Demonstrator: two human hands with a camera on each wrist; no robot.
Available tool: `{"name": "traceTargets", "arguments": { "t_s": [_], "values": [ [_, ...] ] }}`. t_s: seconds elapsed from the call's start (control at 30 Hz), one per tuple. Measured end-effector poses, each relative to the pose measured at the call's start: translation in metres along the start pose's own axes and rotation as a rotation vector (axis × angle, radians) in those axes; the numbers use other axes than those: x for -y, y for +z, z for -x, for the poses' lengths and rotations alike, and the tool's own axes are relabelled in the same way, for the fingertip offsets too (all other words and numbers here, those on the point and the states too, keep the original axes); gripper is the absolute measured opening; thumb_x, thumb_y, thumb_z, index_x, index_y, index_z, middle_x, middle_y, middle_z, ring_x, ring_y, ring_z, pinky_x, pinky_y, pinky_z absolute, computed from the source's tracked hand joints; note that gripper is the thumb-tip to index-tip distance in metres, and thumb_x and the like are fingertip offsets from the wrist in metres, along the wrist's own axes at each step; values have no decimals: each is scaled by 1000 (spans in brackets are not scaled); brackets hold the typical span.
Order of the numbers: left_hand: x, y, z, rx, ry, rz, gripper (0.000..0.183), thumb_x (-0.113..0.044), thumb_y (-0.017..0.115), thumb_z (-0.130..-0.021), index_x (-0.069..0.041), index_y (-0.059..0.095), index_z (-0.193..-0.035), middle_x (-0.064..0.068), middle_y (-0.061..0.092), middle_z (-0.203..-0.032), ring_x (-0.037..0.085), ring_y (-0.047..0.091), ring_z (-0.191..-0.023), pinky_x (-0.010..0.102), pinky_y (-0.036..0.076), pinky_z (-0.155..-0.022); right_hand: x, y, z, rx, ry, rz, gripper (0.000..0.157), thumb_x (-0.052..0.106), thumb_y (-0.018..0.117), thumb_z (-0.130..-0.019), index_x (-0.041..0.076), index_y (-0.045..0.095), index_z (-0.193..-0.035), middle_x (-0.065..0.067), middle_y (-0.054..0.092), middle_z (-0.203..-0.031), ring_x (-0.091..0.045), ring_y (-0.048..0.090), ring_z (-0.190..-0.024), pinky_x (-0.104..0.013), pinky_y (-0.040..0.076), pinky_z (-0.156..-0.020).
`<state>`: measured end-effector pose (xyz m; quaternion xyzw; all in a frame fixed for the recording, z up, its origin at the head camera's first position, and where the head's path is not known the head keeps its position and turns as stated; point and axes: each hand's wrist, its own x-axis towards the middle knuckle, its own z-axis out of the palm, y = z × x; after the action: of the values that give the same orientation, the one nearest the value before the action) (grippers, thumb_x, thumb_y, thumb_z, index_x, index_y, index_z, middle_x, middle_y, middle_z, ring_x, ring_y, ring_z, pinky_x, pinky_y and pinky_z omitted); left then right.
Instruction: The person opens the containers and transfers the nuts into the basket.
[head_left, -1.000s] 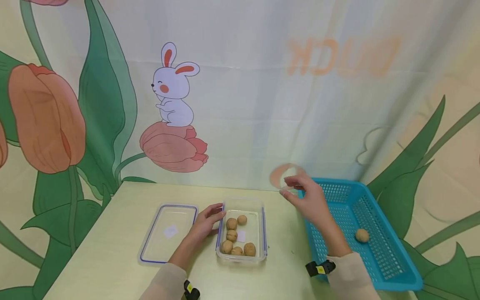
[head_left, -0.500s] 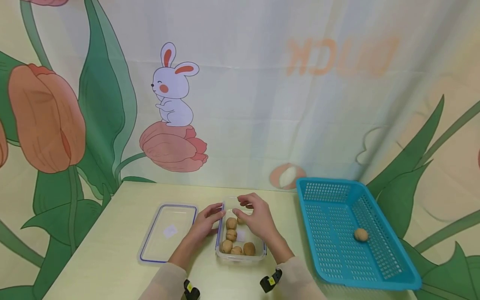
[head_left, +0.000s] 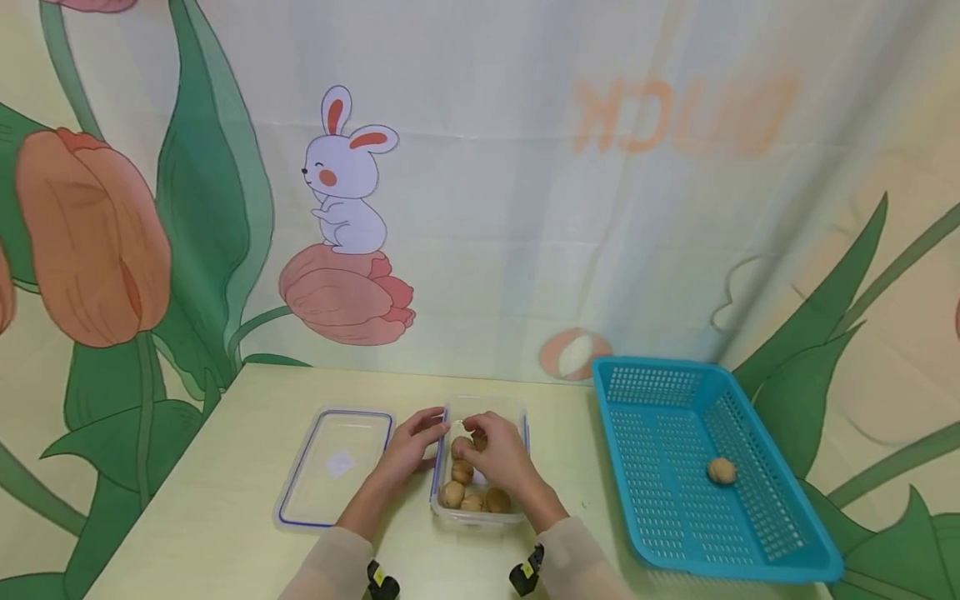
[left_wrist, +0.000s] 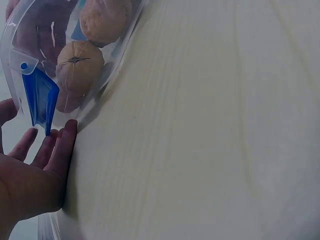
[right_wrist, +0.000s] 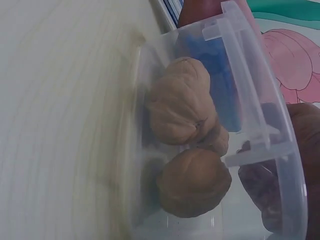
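A clear plastic food container [head_left: 480, 518] holds several walnuts [head_left: 452, 494]; more walnuts [left_wrist: 80, 65] show through its wall in the left wrist view. My left hand [head_left: 408, 446] steadies the container's left side, its fairly straight fingertips beside a blue latch [left_wrist: 42, 97]. Inside the container, my right hand [head_left: 501, 454] has curled fingers around a walnut [head_left: 480, 438] near the far end, with the thumb overlapping a neighbouring one. Through the wall in the right wrist view, the right fingers [right_wrist: 262, 185] point down, and a walnut [right_wrist: 195, 182] lies close to that end.
The container's blue-edged lid [head_left: 337, 467] lies flat on the table [head_left: 405, 558] to the left. At the right stands a blue plastic basket [head_left: 630, 500] with one walnut [head_left: 722, 472] in it. A printed curtain [head_left: 480, 208] hangs behind the table.
My right hand has moved left from above the basket's edge, over the container and down among the walnuts. The left hand stays at the container's side.
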<state>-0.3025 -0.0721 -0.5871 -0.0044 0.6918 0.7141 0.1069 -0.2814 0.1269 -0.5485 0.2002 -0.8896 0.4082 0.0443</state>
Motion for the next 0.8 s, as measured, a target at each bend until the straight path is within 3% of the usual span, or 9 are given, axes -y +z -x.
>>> {"name": "traceTargets", "arguments": {
  "t_s": [0.27,0.53,0.8],
  "values": [
    [-2,2,0,-6,3,-2,50,-27,65,-106,-11,54,-153,19,53,-154,37,52,-139,54,59,-97,-2,3,-2,28,-1,96,38,15,81,-93,-7,71,-123,-18,71,-113,-32,67,-99,-45,58,-87],
    [0,1,1,-17,2,-9,51,-28,65,-106,-10,54,-153,21,55,-152,40,53,-138,54,59,-96,-1,8,-2,96,4,201,39,16,81,-93,-2,73,-127,-13,70,-111,-23,63,-95,-40,57,-85],
    [0,0,-3,-6,-5,-19,49,-29,65,-106,-12,56,-151,18,57,-148,38,53,-138,53,60,-94,0,6,0,117,-25,221,22,14,79,-95,2,78,-113,-9,68,-106,-21,64,-92,-36,58,-82]
  ]
}}
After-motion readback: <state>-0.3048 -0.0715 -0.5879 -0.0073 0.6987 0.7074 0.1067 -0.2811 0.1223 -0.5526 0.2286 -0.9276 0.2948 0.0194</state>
